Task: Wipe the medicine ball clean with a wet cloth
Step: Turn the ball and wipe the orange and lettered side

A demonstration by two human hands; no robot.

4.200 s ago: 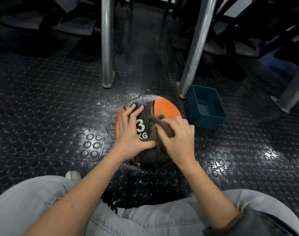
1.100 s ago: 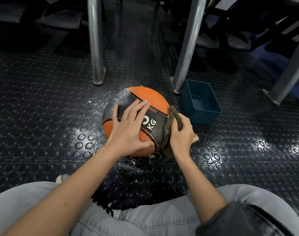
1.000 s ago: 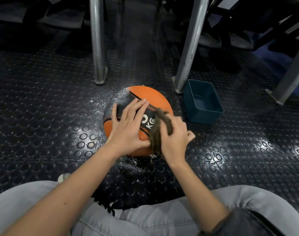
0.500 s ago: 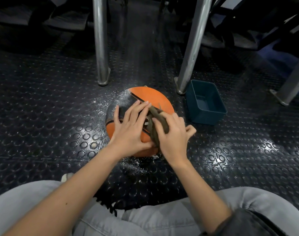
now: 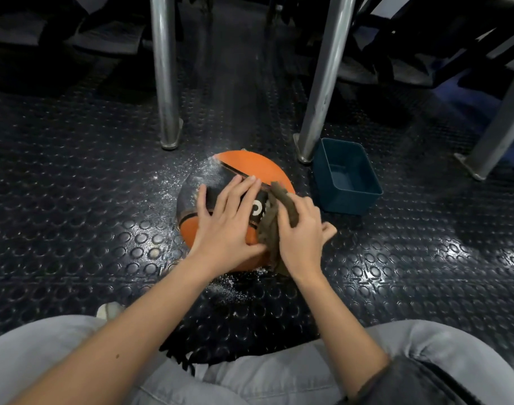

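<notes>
**Ball held and wiped at centre frame**

The ball (image 5: 249, 168) sits on the studded black floor (image 5: 74, 200) at the centre of the frame, below two metal poles (image 5: 162, 68) and just left of a blue tub (image 5: 347, 200). Being round, it has no long axis of its own. Its broad black band gives the direction instead, crossing the top from the left side toward the lower right, with the band's thin orange upper edge slanting down to the right. Orange panels show above and below the band. Part of a white printed figure is visible between the hands. White dust (image 5: 209, 173) speckles the band's upper left end, and more specks lie on the floor below the ball.

The left hand (image 5: 223, 226) lies flat on top of the ball, fingers straight and spread across the band. The right hand (image 5: 304, 232) has its fingers curled round a bunched brown cloth (image 5: 271, 226) and holds it against the ball's right side. The cloth hangs down toward the floor. Grey trouser legs fill the bottom of the frame.
</notes>
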